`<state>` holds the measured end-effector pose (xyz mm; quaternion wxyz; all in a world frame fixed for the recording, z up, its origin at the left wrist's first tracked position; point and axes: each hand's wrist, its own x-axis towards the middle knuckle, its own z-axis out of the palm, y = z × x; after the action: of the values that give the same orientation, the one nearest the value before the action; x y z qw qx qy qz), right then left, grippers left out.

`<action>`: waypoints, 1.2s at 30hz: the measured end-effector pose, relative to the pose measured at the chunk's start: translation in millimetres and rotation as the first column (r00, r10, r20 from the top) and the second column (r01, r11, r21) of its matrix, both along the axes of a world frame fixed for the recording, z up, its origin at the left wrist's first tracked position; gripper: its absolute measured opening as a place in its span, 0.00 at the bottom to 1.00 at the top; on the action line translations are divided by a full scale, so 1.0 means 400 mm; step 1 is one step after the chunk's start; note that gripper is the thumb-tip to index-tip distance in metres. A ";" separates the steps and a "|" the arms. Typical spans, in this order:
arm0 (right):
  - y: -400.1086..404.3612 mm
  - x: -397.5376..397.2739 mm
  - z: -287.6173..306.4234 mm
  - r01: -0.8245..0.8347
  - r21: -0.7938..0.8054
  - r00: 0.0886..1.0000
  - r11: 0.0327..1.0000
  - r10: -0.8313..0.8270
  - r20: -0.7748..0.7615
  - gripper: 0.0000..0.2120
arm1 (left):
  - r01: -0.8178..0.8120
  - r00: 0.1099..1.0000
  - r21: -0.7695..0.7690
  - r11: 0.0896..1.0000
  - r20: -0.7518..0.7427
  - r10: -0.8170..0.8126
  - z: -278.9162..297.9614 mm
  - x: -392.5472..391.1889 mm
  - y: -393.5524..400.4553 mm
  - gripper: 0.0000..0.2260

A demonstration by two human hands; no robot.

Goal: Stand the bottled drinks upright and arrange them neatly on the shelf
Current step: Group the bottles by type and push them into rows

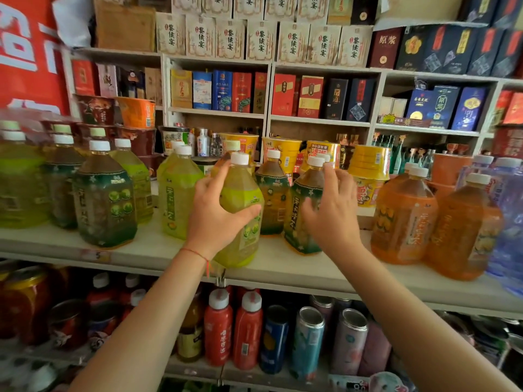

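Note:
A yellow-green bottled drink (242, 210) with a white cap stands upright near the front of the white shelf (158, 250), and my left hand (215, 213) is wrapped around its left side. My right hand (331, 205) hovers with fingers spread at a dark green-labelled tea bottle (304, 213), which tilts slightly; whether the fingers touch it is unclear. Another dark green bottle (273, 199) stands behind, between the two. More green bottles (104, 196) stand upright on the left, a lime one (177, 193) beside my left hand, and orange ones (404, 216) on the right.
Yellow and orange instant-noodle cups (368, 165) are stacked behind the bottles. Boxed liquor (226, 91) fills the upper shelves. Red bottles (232, 329) and cans (307, 340) line the shelf below. A bluish water jug (509, 222) sits at the far right.

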<state>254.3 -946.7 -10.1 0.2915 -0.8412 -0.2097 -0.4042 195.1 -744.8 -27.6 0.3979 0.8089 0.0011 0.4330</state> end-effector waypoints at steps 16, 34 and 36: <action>0.302 0.006 -0.033 -0.253 0.111 0.897 0.961 0.276 -0.346 0.35 | 0.012 0.993 -0.042 0.999 0.118 -0.007 -0.057 -0.009 0.180 0.40; 0.328 -0.058 -0.075 -0.413 0.350 0.864 0.841 0.483 -0.141 0.06 | -0.279 0.960 0.128 0.952 0.076 0.271 -0.042 -0.040 0.200 0.25; 0.354 -0.084 -0.076 -0.391 0.312 0.917 0.866 0.396 0.051 0.07 | -0.439 0.885 0.146 0.886 0.241 0.399 -0.035 -0.059 0.259 0.18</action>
<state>220.7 -805.0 -40.7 0.5000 -0.7262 -0.3071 -0.3582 171.5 -641.1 -41.4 0.2105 0.7757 0.0930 0.5876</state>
